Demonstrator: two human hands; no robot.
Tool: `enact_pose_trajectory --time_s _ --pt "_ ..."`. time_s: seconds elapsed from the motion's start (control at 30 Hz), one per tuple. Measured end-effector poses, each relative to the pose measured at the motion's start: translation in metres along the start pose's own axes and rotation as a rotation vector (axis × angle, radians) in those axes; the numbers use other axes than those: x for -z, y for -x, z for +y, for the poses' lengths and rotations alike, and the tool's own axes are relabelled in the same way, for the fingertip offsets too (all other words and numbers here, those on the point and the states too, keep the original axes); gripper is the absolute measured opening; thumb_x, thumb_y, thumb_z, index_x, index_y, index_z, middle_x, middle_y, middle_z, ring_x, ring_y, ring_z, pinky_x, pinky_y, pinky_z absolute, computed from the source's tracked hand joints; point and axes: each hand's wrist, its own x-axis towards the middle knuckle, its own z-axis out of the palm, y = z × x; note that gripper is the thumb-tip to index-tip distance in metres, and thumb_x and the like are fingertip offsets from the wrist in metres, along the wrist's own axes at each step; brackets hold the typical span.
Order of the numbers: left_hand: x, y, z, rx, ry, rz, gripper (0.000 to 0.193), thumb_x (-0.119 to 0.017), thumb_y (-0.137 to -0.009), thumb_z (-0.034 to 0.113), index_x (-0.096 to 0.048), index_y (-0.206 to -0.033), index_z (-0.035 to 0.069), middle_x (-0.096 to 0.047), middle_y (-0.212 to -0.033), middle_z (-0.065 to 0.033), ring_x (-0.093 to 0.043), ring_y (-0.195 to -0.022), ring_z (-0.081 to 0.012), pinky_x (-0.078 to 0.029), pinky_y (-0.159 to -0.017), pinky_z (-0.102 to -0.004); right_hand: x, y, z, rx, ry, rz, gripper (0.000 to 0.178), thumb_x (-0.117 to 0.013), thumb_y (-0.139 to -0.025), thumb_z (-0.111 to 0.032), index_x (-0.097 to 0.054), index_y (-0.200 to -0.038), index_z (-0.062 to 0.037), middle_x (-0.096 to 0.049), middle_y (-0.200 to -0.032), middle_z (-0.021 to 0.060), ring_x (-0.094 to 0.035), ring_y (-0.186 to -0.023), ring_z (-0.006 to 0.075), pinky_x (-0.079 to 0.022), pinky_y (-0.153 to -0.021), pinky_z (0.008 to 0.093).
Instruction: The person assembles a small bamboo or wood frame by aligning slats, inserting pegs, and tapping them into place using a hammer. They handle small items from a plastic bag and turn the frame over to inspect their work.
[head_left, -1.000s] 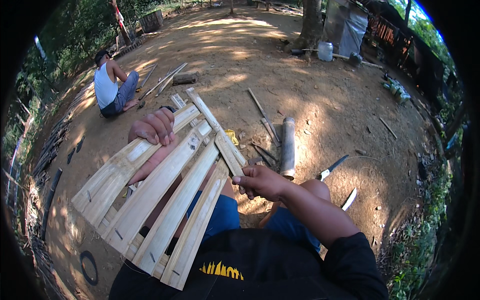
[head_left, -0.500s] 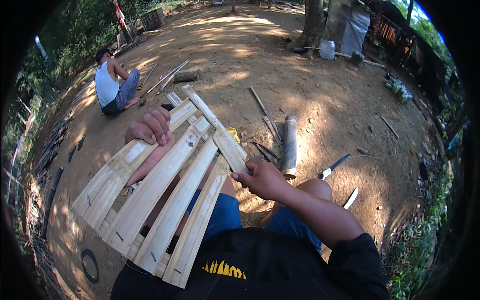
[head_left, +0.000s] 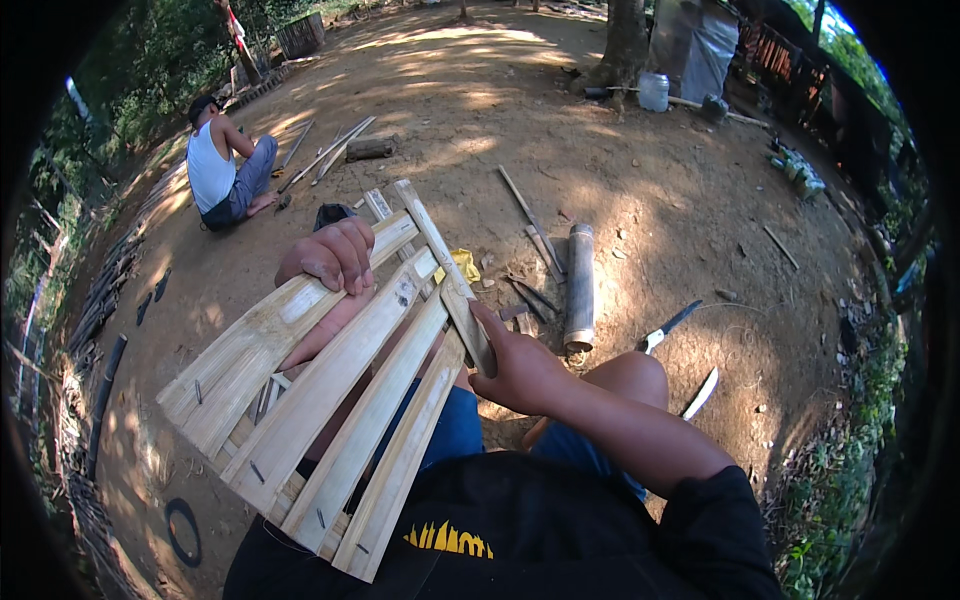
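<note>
A fan-shaped frame of pale bamboo slats [head_left: 345, 375] slants over my lap, its slats spread wide at the near left and close together at the far end. Nails stick up near the wide ends, where a cross strip shows beneath. My left hand [head_left: 333, 258] is closed round the leftmost slat, fingers over its upper face. A short bamboo strip [head_left: 432, 240] lies crosswise over the narrow ends. My right hand [head_left: 520, 365] grips the near end of that strip, thumb side toward the slats; part of its fingers is hidden.
On the dirt by my knees lie a dark bamboo tube [head_left: 580, 290], pliers [head_left: 535, 297], a yellow wrapper [head_left: 458, 265], a white-handled knife [head_left: 670, 328] and a curved blade [head_left: 702, 393]. Another person [head_left: 225, 165] sits at the far left near long sticks [head_left: 330, 152]. A water jug [head_left: 654, 92] stands far right.
The slat frame has moved a little to the right, with my left hand on it. My right hand has shifted its hold, and the cross strip stands at a steeper angle.
</note>
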Motion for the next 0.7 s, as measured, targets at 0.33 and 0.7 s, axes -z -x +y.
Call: enact_pose_trajectory --time_s 0.33,0.7 --pt "-0.020 0.004 0.000 0.121 -0.050 0.104 0.088 -0.049 -0.066 0.100 -0.048 -0.074 0.013 -0.045 -0.056 0.0011 -0.040 -0.047 -0.0123 -0.030 -0.056 -0.0311 0.002 0.006 0.018 0.090 0.202 -0.065 0.100 -0.066 -0.083 -0.021 -0.004 -0.159 -0.0009 -0.067 -0.094 0.0307 -0.067 -0.089 0.0470 -0.054 -0.084 0.0513" --pt "-0.016 0.062 -0.060 0.751 -0.253 0.394 0.096 -0.039 -0.090 0.083 -0.043 -0.136 -0.001 -0.056 -0.122 -0.0120 -0.057 -0.113 -0.0218 -0.043 -0.102 -0.0375 -0.021 -0.008 0.062 -0.046 0.117 -0.052 0.075 -0.050 -0.093 -0.022 -0.019 -0.156 0.0036 -0.065 -0.111 0.0318 -0.064 -0.105 0.0459 -0.050 -0.095 0.0512"
